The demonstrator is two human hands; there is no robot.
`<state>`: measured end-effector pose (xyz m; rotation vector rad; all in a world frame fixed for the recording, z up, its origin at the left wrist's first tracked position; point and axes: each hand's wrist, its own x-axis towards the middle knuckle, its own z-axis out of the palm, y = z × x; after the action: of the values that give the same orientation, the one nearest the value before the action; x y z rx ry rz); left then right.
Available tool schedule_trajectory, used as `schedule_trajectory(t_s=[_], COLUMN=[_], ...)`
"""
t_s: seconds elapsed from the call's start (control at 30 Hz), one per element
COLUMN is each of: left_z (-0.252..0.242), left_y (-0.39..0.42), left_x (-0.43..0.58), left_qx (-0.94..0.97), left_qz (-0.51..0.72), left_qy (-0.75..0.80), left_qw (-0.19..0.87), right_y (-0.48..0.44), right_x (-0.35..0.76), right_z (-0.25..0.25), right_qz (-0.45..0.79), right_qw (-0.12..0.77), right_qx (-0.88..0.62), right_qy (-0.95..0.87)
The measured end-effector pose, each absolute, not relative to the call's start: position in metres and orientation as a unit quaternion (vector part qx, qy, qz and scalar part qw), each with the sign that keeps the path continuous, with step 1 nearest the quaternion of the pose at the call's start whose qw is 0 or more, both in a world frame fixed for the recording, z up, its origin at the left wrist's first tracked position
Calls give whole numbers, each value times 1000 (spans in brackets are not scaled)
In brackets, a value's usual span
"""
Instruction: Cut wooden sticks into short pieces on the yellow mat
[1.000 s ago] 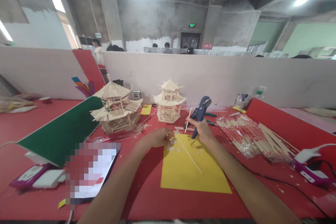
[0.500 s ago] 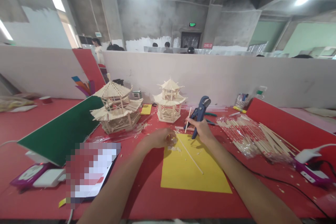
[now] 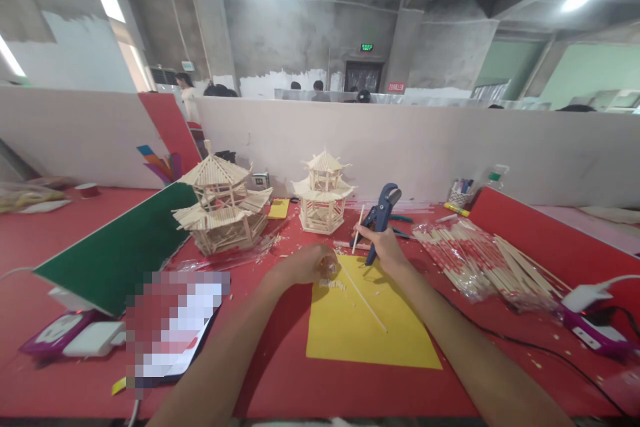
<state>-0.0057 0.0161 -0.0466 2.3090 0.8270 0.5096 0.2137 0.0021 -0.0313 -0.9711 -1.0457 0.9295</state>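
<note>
My right hand [image 3: 385, 243] is wrapped round a dark blue pipe cutter [image 3: 383, 210], its blade end pointing up. The same hand pinches a short wooden stick [image 3: 358, 230] upright beside the cutter. At the far left corner of a yellow sheet [image 3: 370, 347], my left hand [image 3: 310, 263] is closed with its fingers curled down. Pale bits show at its fingertips, too small to make out clearly. Just below those fingers lies a row of short cut wooden pieces [image 3: 333, 284]. One long thin stick [image 3: 364, 297] rests diagonally across the sheet.
Two wooden pagoda models stand behind my hands, a larger one [image 3: 220, 213] left and a smaller one [image 3: 325, 197] in the middle. Bagged sticks [image 3: 480, 260] lie right, near a purple power strip [image 3: 593, 333]. A green board [image 3: 120, 247] leans left. Dividers edge the red table [image 3: 280, 373].
My left hand has shifted very slightly over the short pieces. The right hand, cutter and stick stay in the same place.
</note>
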Motion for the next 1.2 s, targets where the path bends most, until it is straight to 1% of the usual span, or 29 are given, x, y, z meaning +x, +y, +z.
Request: schedule_trajectory(t_s=[0.1, 0.17, 0.5, 0.6, 0.67, 0.8, 0.9, 1.03, 1.2], left_z=[-45, -43, -41, -41, -40, -35, -34, -36, -36], left_y=[15, 15, 16, 19, 19, 15, 12, 11, 9], left_x=[-6, -7, -10, -10, -8, 3, 9, 10, 9], left_qx=[901, 906, 895, 888, 866, 802, 762, 730, 662], left_qz=[184, 192, 210, 236, 274, 346, 349, 357, 366], left_qy=[301, 298, 302, 304, 310, 286, 293, 314, 323], left_qw=[251, 233, 254, 252, 280, 395, 460, 491, 568], right_y=[2, 1, 1, -1, -3, -6, -7, -7, -5], right_x=[214, 214, 213, 213, 211, 207, 202, 197, 194], right_z=[-31, -31, -30, -28, -27, -27, -29, -30, -35], right_qz=[412, 414, 417, 417, 421, 432, 421, 373, 346], right_qw=[657, 653, 653, 655, 654, 657, 660, 662, 654], right_qx=[-431, -437, -437, -436, -435, -414, -404, -419, -438], right_qy=[-462, -460, -456, -455, -454, -458, -474, -496, -510])
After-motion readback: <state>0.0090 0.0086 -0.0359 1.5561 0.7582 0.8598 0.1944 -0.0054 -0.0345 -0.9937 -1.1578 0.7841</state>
